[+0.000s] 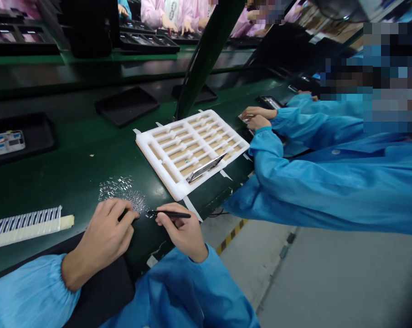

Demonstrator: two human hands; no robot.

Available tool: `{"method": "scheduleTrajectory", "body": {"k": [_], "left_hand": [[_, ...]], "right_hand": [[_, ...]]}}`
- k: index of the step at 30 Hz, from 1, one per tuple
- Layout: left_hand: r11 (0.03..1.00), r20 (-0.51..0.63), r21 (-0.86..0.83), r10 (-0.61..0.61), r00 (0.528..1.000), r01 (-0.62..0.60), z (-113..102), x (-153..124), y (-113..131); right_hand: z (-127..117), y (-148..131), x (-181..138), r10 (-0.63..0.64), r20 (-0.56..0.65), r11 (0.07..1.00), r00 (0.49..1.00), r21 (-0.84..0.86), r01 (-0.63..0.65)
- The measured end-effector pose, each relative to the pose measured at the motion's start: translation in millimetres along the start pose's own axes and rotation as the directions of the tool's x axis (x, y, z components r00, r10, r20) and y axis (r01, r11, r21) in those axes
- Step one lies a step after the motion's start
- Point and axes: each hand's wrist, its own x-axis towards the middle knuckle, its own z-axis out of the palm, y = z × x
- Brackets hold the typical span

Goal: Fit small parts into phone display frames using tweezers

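Note:
My right hand (178, 232) pinches black tweezers (170, 214), with their tips over the edge of a scatter of small silver pieces (122, 193) on the green bench. My left hand (103, 237) rests curled beside that scatter, and a small dark item shows between its fingers, too hidden to name. To the left of it lies a strip of small blue-and-white labels (21, 226) on a pale backing. A white foam tray (192, 150) with slotted compartments stands beyond my hands, with a slim silver metal part (206, 167) lying across its near corner.
A co-worker's hands (257, 116) in blue sleeves work at a dark device (269, 102) on the right. Black trays (126, 105) sit along the green bench, one holding a phone-like unit (4, 143). A dark green post (206, 59) rises behind the foam tray. People in pink work beyond.

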Motion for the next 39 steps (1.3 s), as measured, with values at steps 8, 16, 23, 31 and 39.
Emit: {"method": "scheduleTrajectory", "body": {"k": [8, 16, 23, 31, 39], "left_hand": [[0.999, 0.016, -0.027, 0.019, 1.000, -0.018, -0.7, -0.5, 1.2], [0.999, 0.016, -0.030, 0.022, 1.000, -0.022, -0.1, -0.4, 0.6], [0.999, 0.000, -0.028, 0.034, 0.999, -0.034, 1.5, -0.5, 0.2], [0.999, -0.001, -0.030, 0.036, 0.999, -0.036, 1.4, 0.0, 0.3], [0.999, 0.013, -0.030, 0.027, 1.000, -0.026, 2.0, -0.6, 0.2]], "right_hand": [[-8.6, -5.7, -5.9, -0.088, 0.064, 0.986, 0.994, -0.134, 0.096], [-5.9, -5.3, -4.4, -0.144, 0.091, 0.980, 0.985, -0.128, 0.155], [-7.5, -1.3, -3.5, -0.135, 0.078, 0.983, 0.988, -0.118, 0.143], [-6.7, -2.6, -3.4, -0.164, 0.092, 0.977, 0.982, -0.125, 0.174], [-7.8, -1.0, -4.2, -0.155, 0.098, 0.980, 0.983, -0.110, 0.166]]}}
